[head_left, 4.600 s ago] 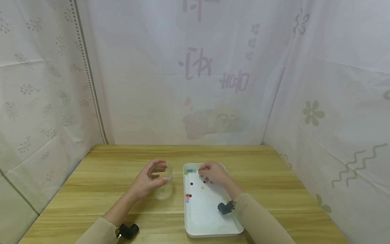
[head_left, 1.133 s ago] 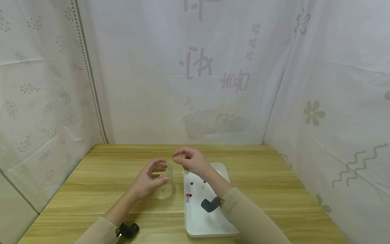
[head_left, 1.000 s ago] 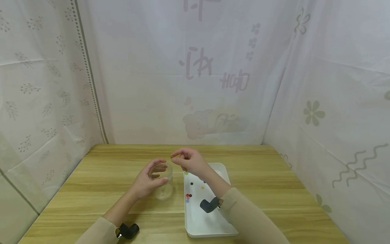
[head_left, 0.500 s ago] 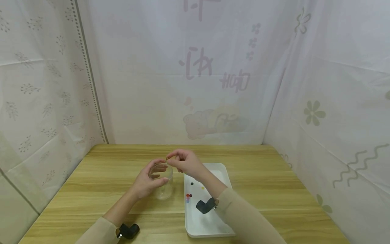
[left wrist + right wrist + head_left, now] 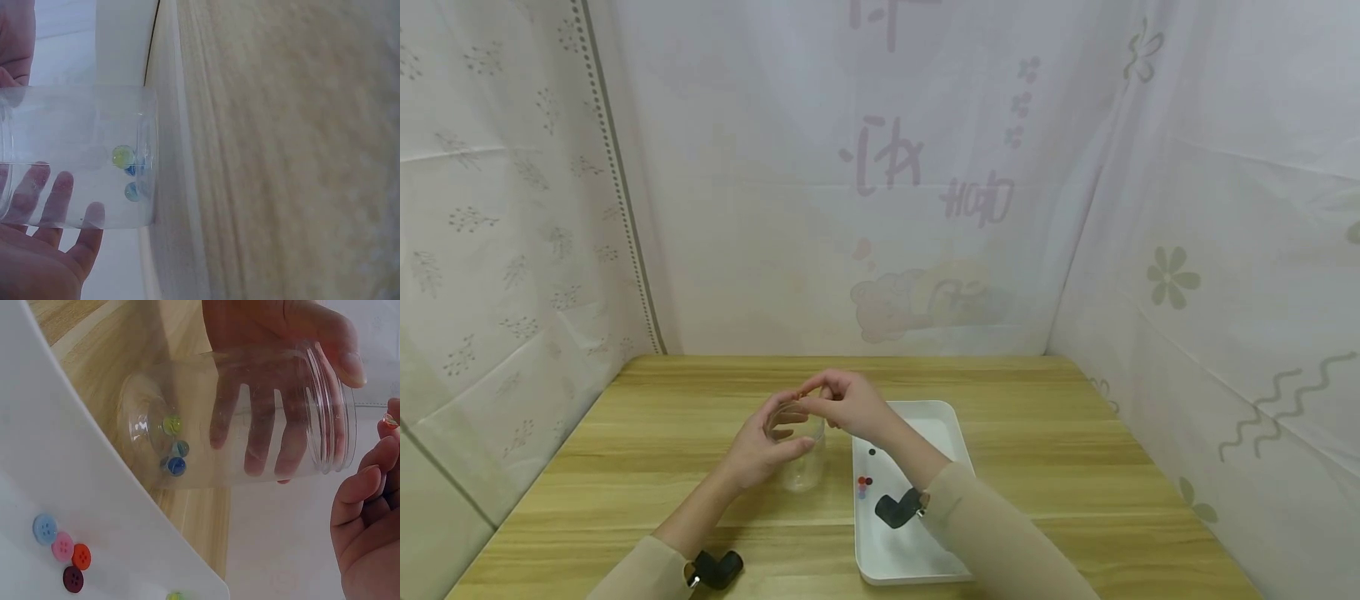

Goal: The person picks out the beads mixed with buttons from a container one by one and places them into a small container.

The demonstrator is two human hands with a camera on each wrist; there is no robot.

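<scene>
Head view shows the left hand [image 5: 758, 450] curled round a clear jar [image 5: 802, 478], its grip as wide as the jar, thumb to one side and spread fingers to the other. The right hand [image 5: 859, 413] has its grip closed to a pinch, clamped on a small glossy marble [image 5: 390, 421] with reddish streaks, just above the jar's mouth. Round, smooth and see-through with a ridged neck, the jar stands upright on the wood-grained counter [image 5: 1075, 500]. Glass marbles lie at its bottom: a yellow-green marble [image 5: 172, 425], a blue marble [image 5: 177, 466] and a paler bluish marble [image 5: 181, 449]. Beside it, a white, round-cornered tray [image 5: 910, 560] holds flat, round buttons, among them a light blue button [image 5: 45, 529], a pink button [image 5: 63, 546] and an orange button [image 5: 81, 557].
</scene>
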